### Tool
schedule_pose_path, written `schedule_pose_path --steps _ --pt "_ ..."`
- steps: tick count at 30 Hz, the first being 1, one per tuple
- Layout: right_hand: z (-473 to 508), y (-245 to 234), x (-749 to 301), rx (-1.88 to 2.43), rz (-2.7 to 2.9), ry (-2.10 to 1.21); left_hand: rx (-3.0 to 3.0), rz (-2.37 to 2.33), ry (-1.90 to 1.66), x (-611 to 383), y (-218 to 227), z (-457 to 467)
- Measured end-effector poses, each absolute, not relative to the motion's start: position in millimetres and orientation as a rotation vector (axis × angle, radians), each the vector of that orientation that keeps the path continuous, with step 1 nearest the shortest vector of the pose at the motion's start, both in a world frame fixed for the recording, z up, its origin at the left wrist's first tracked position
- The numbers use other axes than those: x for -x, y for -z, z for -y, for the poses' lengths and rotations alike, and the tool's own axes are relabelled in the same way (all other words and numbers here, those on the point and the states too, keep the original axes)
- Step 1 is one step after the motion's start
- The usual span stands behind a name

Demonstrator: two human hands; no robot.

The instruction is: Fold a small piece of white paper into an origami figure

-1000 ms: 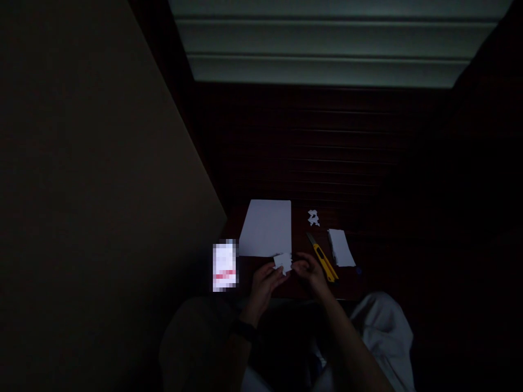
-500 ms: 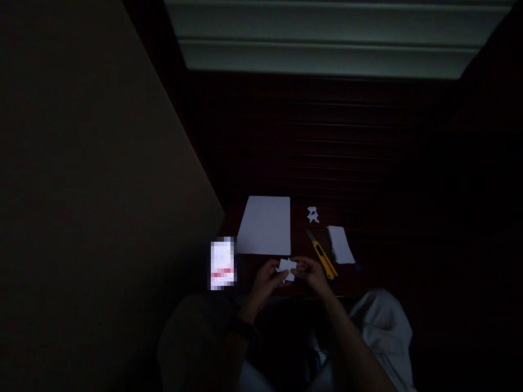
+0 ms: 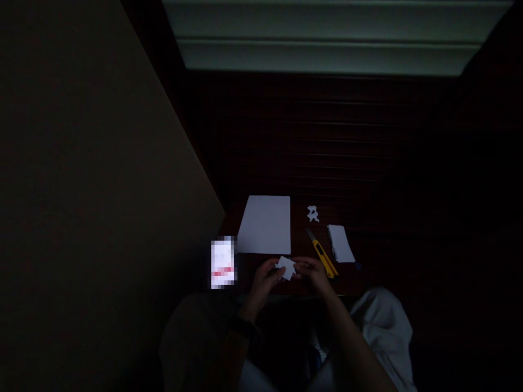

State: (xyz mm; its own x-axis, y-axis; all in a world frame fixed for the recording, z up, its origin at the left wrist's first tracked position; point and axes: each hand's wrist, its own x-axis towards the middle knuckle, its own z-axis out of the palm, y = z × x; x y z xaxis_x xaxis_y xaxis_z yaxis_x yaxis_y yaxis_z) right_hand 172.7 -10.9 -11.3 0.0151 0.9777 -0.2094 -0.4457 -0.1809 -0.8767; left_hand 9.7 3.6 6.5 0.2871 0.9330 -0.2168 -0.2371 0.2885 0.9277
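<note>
"At the near edge of the table [image 3: 297, 239], what are the hands doing?"

"Both are pinching one small white paper [image 3: 287, 268]. The left hand [image 3: 263, 280] has its thumb laid over the paper's face, and the right hand [image 3: 314, 273] grips its right side between thumb and fingers."

"Where is that paper exactly?"

"Between the two hands, just this side of the large white sheet [image 3: 265, 226]. It has angular edges; the folds are too dim to make out."

"And to the right?"

"A yellow cutter [image 3: 324, 262] lies slantwise just beyond the right hand, its blade end pointing away from the person. Past it sits a stack of white slips [image 3: 342, 244], with paper scraps [image 3: 312, 214] farther back."

"On the left?"

"A bright, pixelated rectangle [image 3: 223, 264] with a red stripe, and a dark band [image 3: 244, 328] on the left wrist."
</note>
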Motion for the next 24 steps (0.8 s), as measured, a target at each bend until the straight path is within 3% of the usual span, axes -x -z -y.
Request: schedule_pose_path --steps 24 --pt "10.1 9.2 -174.8 1.056 0.819 -1.517 -0.946 -0.988 -0.943 -8.9 -5.8 -3.3"
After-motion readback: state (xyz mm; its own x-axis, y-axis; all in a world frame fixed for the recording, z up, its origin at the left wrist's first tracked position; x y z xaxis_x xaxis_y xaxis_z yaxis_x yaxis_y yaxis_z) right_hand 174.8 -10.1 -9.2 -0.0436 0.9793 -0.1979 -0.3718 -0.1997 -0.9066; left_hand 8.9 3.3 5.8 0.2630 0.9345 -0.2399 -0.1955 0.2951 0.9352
